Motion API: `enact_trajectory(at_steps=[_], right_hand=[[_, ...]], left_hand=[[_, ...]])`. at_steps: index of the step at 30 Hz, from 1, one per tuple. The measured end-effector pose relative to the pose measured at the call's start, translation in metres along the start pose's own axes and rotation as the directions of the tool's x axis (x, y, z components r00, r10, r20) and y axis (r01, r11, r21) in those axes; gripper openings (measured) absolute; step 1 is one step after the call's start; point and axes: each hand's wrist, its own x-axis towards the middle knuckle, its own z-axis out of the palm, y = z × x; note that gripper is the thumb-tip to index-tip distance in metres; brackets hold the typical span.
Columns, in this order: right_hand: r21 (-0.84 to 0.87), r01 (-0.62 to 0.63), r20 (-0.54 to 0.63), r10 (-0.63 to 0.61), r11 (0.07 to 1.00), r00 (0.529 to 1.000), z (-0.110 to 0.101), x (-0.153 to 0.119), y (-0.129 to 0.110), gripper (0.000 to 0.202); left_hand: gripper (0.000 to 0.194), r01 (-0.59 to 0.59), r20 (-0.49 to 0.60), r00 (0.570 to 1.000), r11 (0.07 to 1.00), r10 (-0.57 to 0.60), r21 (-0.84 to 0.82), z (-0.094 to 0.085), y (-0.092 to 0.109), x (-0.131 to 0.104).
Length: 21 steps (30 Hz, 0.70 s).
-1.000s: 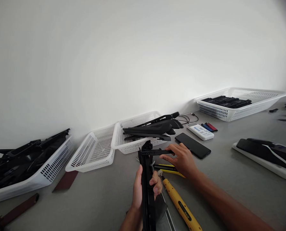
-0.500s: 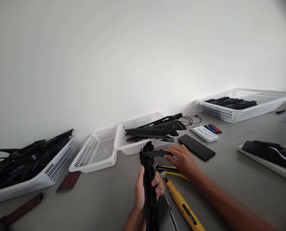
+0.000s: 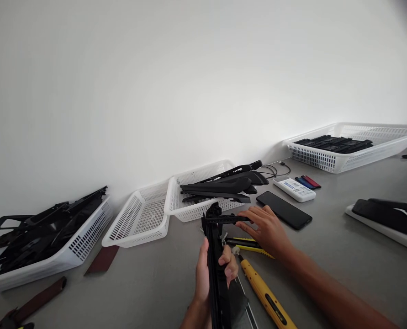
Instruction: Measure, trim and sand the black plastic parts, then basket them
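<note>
Left hand [image 3: 202, 276]: fingers round long black plastic strip [image 3: 216, 274]. Right hand [image 3: 266, 229]: pinching slim black caliper [image 3: 229, 219], which I'd keep square.

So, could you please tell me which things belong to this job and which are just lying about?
In use, it seems:
- long black part, in the left hand
- black caliper-like tool, in the right hand

Apparently lying about:
- phone
- yellow-handled tool
- white device

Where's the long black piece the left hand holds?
On the grey table lies a thick yellow-handled tool. Just left of it, the left hand holds the long black piece. Unlike black parts in baskets, it has a thin black tool across its far end.
</note>
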Motion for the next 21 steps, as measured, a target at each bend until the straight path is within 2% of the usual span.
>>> enact_trajectory(at_steps=[9,13,17,19,21], right_hand=[[0.001,0.0,0.011,0.0,1.0,1.0,-0.003,0.001,0.0,0.043],[-0.011,-0.008,-0.024,0.007,1.0,1.0,-0.003,0.001,-0.004,0.041],[0.017,-0.119,-0.095,0.12,0.993,0.988,-0.006,0.0,-0.009,0.037],[0.049,-0.186,-0.13,0.191,0.981,0.973,-0.009,0.0,-0.01,0.037],[0.093,-0.198,-0.135,0.209,0.976,0.968,-0.013,0.001,-0.012,0.035]], left_hand=[[0.065,0.008,0.024,1.0,1.0,-0.008,0.006,-0.002,0.001,0.001],[0.065,-0.012,0.007,1.0,1.0,0.012,0.009,-0.003,0.0,0.001],[0.064,0.034,-0.031,0.999,0.999,-0.033,0.018,0.001,0.001,-0.001],[0.056,0.001,-0.086,0.996,1.0,0.0,0.009,0.003,0.004,-0.002],[0.051,-0.058,-0.12,0.991,0.998,0.056,-0.011,0.001,0.009,-0.003]])
